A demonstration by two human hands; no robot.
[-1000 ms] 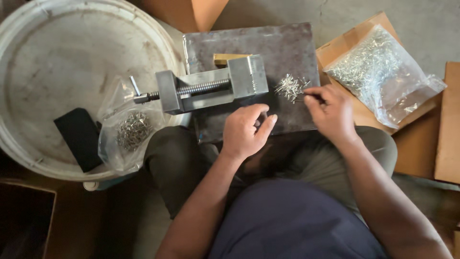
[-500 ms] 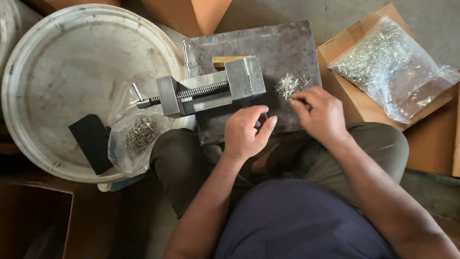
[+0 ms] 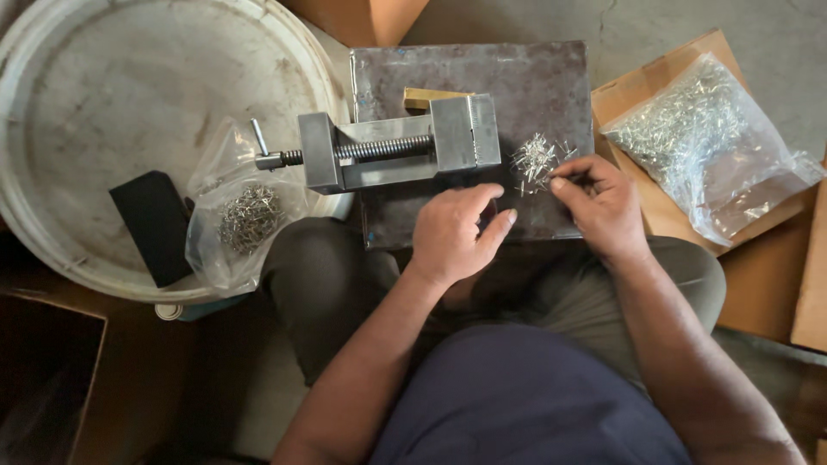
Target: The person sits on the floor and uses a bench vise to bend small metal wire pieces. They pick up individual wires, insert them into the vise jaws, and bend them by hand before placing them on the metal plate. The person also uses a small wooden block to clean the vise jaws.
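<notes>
Since half a second ago the right hand (image 3: 603,202) has stayed at the pin pile (image 3: 536,161), centre-right on the steel plate (image 3: 517,77), fingertips pinched on one pin, its direction unclear. Left hand (image 3: 454,234) rests loosely open beside it, steadying. Vise (image 3: 396,148) lies lengthwise left-to-right.

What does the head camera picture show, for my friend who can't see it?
A seated person's right hand picks at a small pile of metal pins on a dark steel plate, while the left hand rests beside it. A small vise sits on the plate, with bags of pins on either side.
</notes>
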